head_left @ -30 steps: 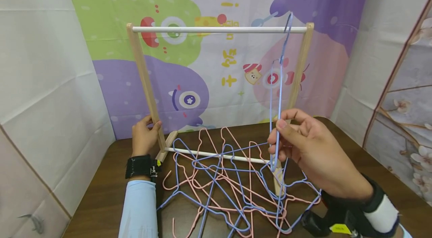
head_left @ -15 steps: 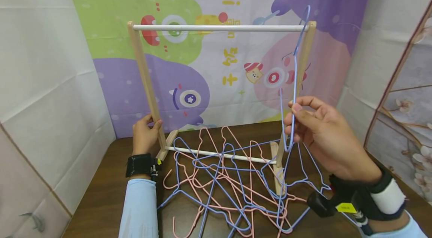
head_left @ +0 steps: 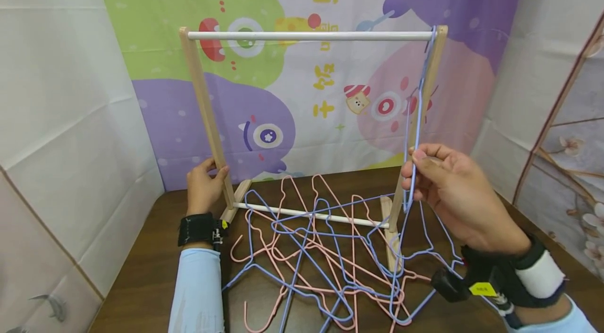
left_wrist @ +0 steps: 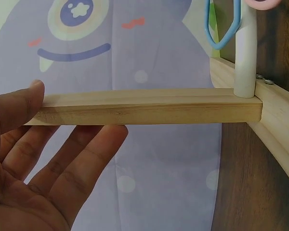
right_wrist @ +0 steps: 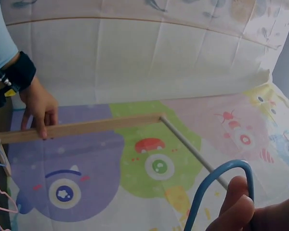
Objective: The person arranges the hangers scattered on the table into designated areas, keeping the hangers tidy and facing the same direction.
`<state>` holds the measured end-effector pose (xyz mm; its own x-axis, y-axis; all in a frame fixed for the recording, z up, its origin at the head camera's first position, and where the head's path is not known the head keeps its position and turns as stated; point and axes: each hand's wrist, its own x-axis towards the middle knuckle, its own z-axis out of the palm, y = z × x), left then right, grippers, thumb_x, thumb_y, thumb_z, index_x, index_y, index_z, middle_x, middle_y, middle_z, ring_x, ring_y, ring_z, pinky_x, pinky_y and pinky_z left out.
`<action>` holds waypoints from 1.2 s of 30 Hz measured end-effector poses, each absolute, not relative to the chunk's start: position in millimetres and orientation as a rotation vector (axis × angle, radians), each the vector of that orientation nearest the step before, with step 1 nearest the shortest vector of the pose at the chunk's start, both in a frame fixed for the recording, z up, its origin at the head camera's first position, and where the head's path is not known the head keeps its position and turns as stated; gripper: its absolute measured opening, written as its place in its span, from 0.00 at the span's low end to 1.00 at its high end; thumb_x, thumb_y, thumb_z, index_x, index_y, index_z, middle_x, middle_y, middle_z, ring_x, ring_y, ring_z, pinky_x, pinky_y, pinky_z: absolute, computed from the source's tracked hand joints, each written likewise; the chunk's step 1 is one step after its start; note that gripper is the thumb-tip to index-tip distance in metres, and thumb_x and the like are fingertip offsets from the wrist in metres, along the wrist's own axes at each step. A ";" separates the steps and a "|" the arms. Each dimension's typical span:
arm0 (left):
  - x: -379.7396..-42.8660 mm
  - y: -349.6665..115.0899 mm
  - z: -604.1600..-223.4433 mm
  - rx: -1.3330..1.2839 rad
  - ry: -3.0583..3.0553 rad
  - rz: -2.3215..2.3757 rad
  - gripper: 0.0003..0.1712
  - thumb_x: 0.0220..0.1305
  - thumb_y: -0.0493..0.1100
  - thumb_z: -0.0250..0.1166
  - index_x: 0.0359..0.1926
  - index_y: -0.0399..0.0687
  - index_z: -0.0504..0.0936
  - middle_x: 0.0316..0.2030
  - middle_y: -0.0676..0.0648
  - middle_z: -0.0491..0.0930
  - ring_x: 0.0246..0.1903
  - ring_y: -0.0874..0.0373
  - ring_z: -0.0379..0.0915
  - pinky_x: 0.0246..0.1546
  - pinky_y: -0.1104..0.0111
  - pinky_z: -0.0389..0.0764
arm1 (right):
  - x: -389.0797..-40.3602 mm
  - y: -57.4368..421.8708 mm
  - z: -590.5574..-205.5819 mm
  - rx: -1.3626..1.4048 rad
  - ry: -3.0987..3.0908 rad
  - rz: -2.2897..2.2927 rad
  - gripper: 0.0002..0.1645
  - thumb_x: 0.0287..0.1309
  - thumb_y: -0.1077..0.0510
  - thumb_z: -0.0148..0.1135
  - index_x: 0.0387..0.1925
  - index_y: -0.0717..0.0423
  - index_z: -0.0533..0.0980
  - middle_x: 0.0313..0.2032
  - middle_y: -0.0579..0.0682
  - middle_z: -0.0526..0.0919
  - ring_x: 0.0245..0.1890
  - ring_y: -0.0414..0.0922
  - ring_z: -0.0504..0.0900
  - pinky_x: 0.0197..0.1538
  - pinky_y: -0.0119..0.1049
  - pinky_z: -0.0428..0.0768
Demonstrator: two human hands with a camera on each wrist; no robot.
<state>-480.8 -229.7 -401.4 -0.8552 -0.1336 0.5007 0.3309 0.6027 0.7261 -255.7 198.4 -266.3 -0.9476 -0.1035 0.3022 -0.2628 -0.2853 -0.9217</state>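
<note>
A wooden rack with a white top rod stands on the table. My left hand holds its left post low down, thumb on one side and fingers on the other. At the opposite end, my right hand pinches a blue hanger by its lower end between thumb and fingers. The hanger is upright and edge-on, its hook at the top rod right beside the right post. Close up in the right wrist view, the hanger's rounded blue end loops over the thumb and fingertip.
Blue and pink hangers lie tangled on the brown table, several of them across the rack's lower rod. Behind the rack hangs a cartoon-print cloth. White panels stand at the sides.
My right hand has carried the blue hanger rightward to the right post, and its hook has come down to the top rod. The left hand keeps its place on the left post.
</note>
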 end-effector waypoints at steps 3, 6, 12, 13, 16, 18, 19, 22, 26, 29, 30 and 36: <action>-482.0 -229.9 -401.7 -0.160 -2.314 -1.207 0.20 0.71 0.42 0.67 0.60 0.38 0.82 0.53 0.35 0.85 0.45 0.37 0.85 0.42 0.49 0.88 | -255.7 200.5 -271.3 0.440 -1.825 2.401 0.12 0.76 0.57 0.56 0.49 0.64 0.69 0.35 0.51 0.85 0.32 0.43 0.84 0.32 0.30 0.82; -482.3 -229.8 -401.4 -0.168 -2.310 -1.211 0.21 0.71 0.42 0.67 0.61 0.37 0.82 0.53 0.35 0.84 0.46 0.37 0.85 0.41 0.49 0.88 | -255.8 201.4 -278.9 0.387 -1.846 2.370 0.13 0.76 0.56 0.56 0.48 0.63 0.69 0.36 0.50 0.84 0.33 0.42 0.83 0.34 0.31 0.82; -482.5 -228.7 -401.2 -0.175 -2.298 -1.213 0.19 0.71 0.41 0.68 0.59 0.37 0.83 0.52 0.34 0.85 0.45 0.36 0.86 0.41 0.49 0.88 | -256.6 198.1 -298.4 0.220 -1.813 2.231 0.15 0.73 0.56 0.60 0.47 0.63 0.69 0.31 0.46 0.80 0.29 0.38 0.77 0.30 0.28 0.79; -483.1 -228.7 -401.4 -0.177 -2.294 -1.215 0.19 0.70 0.41 0.68 0.58 0.36 0.83 0.51 0.33 0.85 0.44 0.37 0.86 0.41 0.49 0.88 | -256.6 197.4 -301.7 0.197 -1.806 2.216 0.14 0.73 0.56 0.61 0.46 0.63 0.68 0.30 0.45 0.79 0.28 0.38 0.77 0.29 0.27 0.79; -483.5 -228.9 -401.8 -0.181 -2.288 -1.214 0.18 0.70 0.40 0.68 0.57 0.36 0.84 0.51 0.33 0.85 0.44 0.37 0.86 0.41 0.49 0.88 | -256.6 195.5 -310.6 0.145 -1.813 2.191 0.13 0.72 0.57 0.62 0.45 0.62 0.69 0.30 0.45 0.79 0.27 0.38 0.76 0.29 0.27 0.78; -483.4 -229.4 -401.9 -0.177 -2.286 -1.211 0.18 0.69 0.40 0.69 0.57 0.36 0.84 0.50 0.33 0.85 0.43 0.37 0.86 0.40 0.49 0.88 | -256.2 194.5 -316.0 0.122 -1.835 2.185 0.13 0.72 0.57 0.62 0.45 0.62 0.69 0.30 0.45 0.79 0.28 0.38 0.77 0.29 0.27 0.78; -483.4 -229.7 -402.0 -0.175 -2.286 -1.212 0.18 0.69 0.40 0.69 0.57 0.36 0.84 0.50 0.33 0.85 0.43 0.37 0.86 0.40 0.49 0.88 | -255.8 194.2 -318.7 0.107 -1.853 2.177 0.13 0.72 0.57 0.62 0.45 0.62 0.69 0.30 0.45 0.79 0.28 0.38 0.77 0.29 0.27 0.78; -483.4 -229.5 -401.9 -0.169 -2.290 -1.217 0.18 0.70 0.41 0.69 0.57 0.37 0.84 0.51 0.33 0.85 0.43 0.37 0.86 0.40 0.49 0.88 | -253.5 194.4 -326.8 0.054 -1.919 2.133 0.12 0.73 0.58 0.61 0.46 0.62 0.68 0.31 0.44 0.78 0.28 0.38 0.76 0.30 0.28 0.78; -484.3 -226.7 -401.8 -0.169 -2.298 -1.225 0.19 0.70 0.41 0.68 0.57 0.37 0.84 0.52 0.33 0.85 0.44 0.37 0.86 0.41 0.49 0.88 | -248.6 198.6 -340.1 -0.025 -2.003 2.081 0.11 0.75 0.60 0.57 0.48 0.63 0.67 0.32 0.43 0.78 0.28 0.38 0.75 0.30 0.28 0.78; -482.9 -227.6 -401.6 -0.180 -2.305 -1.223 0.19 0.71 0.42 0.68 0.58 0.37 0.83 0.52 0.33 0.84 0.44 0.37 0.86 0.41 0.48 0.88 | -243.8 203.0 -356.8 -0.084 -2.023 2.080 0.11 0.75 0.59 0.57 0.48 0.62 0.68 0.32 0.43 0.78 0.28 0.38 0.75 0.30 0.28 0.78; -482.4 -228.5 -401.8 -0.182 -2.305 -1.218 0.19 0.71 0.41 0.68 0.58 0.36 0.83 0.52 0.33 0.84 0.44 0.36 0.86 0.41 0.48 0.88 | -242.2 204.4 -363.2 -0.107 -2.024 2.077 0.12 0.75 0.57 0.58 0.48 0.62 0.69 0.32 0.44 0.78 0.29 0.38 0.76 0.30 0.28 0.78; -481.1 -230.7 -402.1 -0.189 -2.302 -1.203 0.20 0.71 0.41 0.68 0.60 0.36 0.83 0.52 0.34 0.85 0.45 0.36 0.85 0.41 0.47 0.87 | -228.5 219.2 -401.6 -0.312 -2.022 2.067 0.12 0.75 0.55 0.59 0.48 0.60 0.70 0.32 0.43 0.78 0.30 0.38 0.76 0.29 0.29 0.78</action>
